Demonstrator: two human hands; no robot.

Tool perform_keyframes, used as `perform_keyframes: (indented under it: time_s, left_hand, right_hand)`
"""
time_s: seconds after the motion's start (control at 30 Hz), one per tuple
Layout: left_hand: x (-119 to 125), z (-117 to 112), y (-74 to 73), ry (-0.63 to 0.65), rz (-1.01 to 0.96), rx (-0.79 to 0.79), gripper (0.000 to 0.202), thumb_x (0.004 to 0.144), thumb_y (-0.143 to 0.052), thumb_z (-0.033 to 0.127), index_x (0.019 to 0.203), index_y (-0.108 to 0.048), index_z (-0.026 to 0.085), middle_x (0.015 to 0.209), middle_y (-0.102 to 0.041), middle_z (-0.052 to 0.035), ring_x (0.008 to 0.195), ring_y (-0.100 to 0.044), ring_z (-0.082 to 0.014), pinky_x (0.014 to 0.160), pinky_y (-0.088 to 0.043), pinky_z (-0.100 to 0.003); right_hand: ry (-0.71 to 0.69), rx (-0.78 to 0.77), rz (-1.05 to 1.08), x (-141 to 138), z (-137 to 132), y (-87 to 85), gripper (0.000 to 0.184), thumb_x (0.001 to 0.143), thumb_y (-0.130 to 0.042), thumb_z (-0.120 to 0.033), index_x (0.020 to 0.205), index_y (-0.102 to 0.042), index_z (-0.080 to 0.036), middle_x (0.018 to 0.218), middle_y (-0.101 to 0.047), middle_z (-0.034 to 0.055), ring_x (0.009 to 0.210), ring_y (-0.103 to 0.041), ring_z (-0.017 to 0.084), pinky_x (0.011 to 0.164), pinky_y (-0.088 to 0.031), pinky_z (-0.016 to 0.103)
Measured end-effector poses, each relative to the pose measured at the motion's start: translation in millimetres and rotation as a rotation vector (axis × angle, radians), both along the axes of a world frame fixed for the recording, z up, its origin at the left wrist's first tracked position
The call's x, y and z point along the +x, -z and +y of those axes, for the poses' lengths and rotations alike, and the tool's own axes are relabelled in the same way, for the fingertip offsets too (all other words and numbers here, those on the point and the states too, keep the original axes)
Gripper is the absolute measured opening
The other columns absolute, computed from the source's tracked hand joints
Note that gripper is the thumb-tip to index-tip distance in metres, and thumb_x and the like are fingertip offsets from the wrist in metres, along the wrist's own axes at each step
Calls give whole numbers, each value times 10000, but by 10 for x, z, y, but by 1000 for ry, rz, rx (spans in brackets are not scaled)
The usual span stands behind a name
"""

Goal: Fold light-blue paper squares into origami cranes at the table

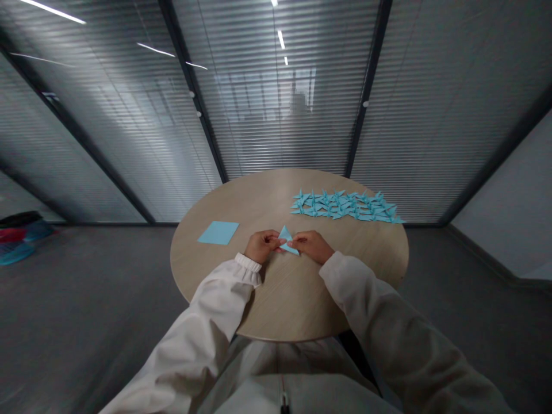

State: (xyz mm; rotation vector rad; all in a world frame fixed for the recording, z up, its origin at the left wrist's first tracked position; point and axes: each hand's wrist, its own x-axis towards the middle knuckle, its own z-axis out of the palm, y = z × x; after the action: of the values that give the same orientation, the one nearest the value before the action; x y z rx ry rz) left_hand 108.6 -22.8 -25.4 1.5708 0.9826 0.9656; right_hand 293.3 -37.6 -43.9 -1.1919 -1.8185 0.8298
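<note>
A small folded piece of light blue origami paper is held just above the middle of the table, its pointed tip facing away from me. My left hand pinches its left side between thumb and fingers. From the right, my right hand grips the other side, thumb and fingertips closed on the paper. Parts of the folds are covered by my fingers. To the left lies a flat stack or sheet of blue square paper. Several folded blue paper cranes sit in rows at the back right.
The round wooden table has its near edge close to my body. Behind it stands a glass partition with blinds. A red and blue object, perhaps a basket, is on the floor at far left. A white wall rises at right.
</note>
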Motion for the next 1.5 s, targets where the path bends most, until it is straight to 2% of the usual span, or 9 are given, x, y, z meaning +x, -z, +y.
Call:
perform_keyframes:
  time_s: [0.37,0.57,0.67,0.77,0.87,1.0,1.2,1.33,1.5]
  left_hand:
    - [9,-3,-59,-117,-163,-95,459,439,-795,388,747,-614,99,607,-647,-2,573,-633,-145,620,-547,-281]
    - [-15,16,-57,-50,-195,-76,699,591,-722,384,1179,-462,109,617,-636,17,616,-647,-145,684,-548,-314]
    - [-20,-11,-67,-32,-122,103,784,676,-664,376,1340,-294,185,919,-661,-73,859,-643,-189,740,-533,-341]
    - [-31,-32,-78,-58,65,399,707,643,-707,346,1282,-425,237,1336,-423,-138,1230,-404,-265,889,-458,-393]
    - [-43,-33,-83,-18,260,587,510,603,-747,318,1087,-619,221,1419,-307,-122,1330,-209,-298,1007,-323,-468]
    - [-38,-38,-90,80,306,667,483,576,-766,314,1035,-657,209,1374,-388,-128,1327,-221,-291,1061,-216,-484]
    - [-27,-52,-81,49,279,422,329,720,-615,415,883,-691,139,902,-691,-93,877,-629,-214,852,-468,-346]
    - [-16,-35,-52,8,125,132,418,680,-620,478,849,-660,97,709,-681,-65,627,-632,-177,538,-511,-263]
    - [10,-33,-53,51,-25,-47,424,595,-704,446,823,-645,95,689,-674,-52,640,-644,-173,562,-521,-260]
  right_hand:
    - [-66,-166,166,-17,-16,-36,223,643,-651,-360,638,-669,-137,607,-663,28,551,-567,111,560,-434,215]
    - [-28,-276,345,-4,27,-36,236,662,-630,-363,648,-633,-128,604,-633,26,507,-535,83,500,-417,196]
    - [20,-327,428,8,24,-73,252,664,-621,-371,610,-589,-127,556,-584,8,478,-514,78,487,-419,203]
    - [30,-370,534,16,4,-106,245,663,-609,-360,577,-542,-141,503,-514,-21,450,-481,77,482,-428,217]
    - [-10,-437,638,18,-16,-124,206,659,-600,-322,578,-527,-148,484,-471,-36,429,-448,77,487,-440,237]
    - [-42,-520,727,13,-18,-124,180,652,-597,-287,575,-508,-152,459,-431,-44,399,-405,74,469,-442,251]
    - [-14,-438,580,-13,7,-114,243,687,-568,-382,616,-500,-160,473,-449,-41,412,-430,77,454,-443,228]
    - [47,-218,454,-36,-8,-124,281,709,-571,-441,830,-560,-188,702,-591,-2,582,-544,103,497,-448,201]
    - [56,-31,268,-16,-19,-97,290,751,-542,-441,762,-637,-167,662,-607,10,621,-560,123,573,-445,227]
